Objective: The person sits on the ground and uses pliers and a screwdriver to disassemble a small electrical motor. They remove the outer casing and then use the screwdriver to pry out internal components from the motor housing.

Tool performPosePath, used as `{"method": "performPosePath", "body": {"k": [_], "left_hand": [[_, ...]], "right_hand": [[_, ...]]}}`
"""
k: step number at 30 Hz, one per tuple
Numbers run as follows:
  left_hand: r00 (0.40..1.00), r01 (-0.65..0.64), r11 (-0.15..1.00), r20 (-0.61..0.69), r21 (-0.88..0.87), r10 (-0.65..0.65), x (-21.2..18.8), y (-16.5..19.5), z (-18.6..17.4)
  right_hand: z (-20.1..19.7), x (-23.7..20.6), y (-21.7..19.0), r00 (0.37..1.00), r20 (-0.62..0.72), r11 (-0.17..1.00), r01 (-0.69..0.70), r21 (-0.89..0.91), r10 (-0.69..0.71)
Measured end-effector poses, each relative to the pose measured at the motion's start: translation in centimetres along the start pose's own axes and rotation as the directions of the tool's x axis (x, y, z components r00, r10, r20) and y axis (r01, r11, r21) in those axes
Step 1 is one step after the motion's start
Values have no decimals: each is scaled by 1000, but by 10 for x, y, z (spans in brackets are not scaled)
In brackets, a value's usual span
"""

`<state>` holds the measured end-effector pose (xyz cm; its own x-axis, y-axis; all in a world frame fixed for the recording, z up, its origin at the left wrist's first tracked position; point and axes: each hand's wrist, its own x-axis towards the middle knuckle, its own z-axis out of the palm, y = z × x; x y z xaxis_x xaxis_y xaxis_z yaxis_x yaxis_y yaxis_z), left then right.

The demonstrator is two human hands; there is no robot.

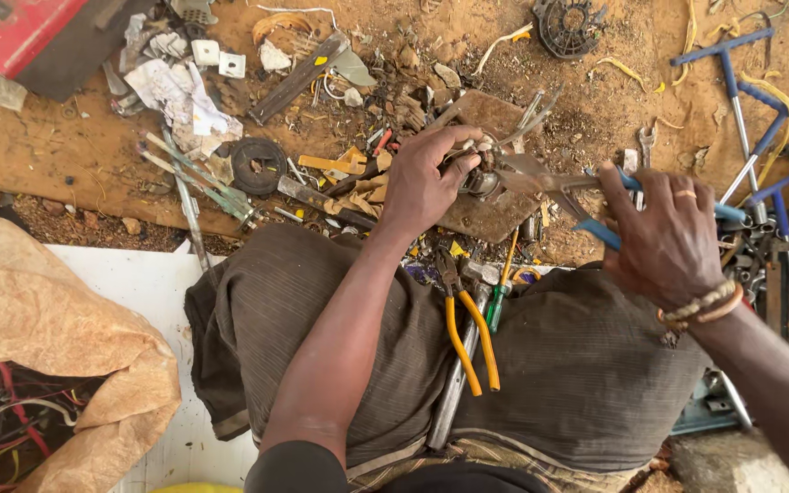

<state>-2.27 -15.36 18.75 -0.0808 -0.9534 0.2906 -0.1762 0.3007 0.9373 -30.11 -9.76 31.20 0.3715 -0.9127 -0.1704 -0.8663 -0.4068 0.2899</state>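
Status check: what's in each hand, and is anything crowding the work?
Left hand grips small metal part. Right hand squeezes blue-handled pliers onto it. Yellow-handled pliers on lap, scrap all around.

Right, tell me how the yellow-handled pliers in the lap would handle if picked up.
The yellow-handled pliers look stiff metal, probably fairly heavy for their size. Their coated handles should grip well. Lying flat between the legs, they seem unlikely to roll, though the splayed handles may swing at the pivot.
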Motion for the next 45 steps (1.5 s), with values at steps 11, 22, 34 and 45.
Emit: {"method": "performPosePath", "body": {"k": [11,22,34,45], "left_hand": [[994,92,993,-59,-77,-97,0,-13,3],[968,238,953,-29,-189,-247,0,-17,7],[985,62,967,-143,-248,-99,2,-27,17],[919,74,850,-296,-521,-262,3,-39,-4]], "right_hand": [[-48,34,-13,980,198,986,65,-154,-34],[-48,56,-11,946,317,966,137,-220,-62],[-47,66,-5,883,469,981,118,-156,-32],[37,-33,-5,941,-278,904,-61,423,194]]}}
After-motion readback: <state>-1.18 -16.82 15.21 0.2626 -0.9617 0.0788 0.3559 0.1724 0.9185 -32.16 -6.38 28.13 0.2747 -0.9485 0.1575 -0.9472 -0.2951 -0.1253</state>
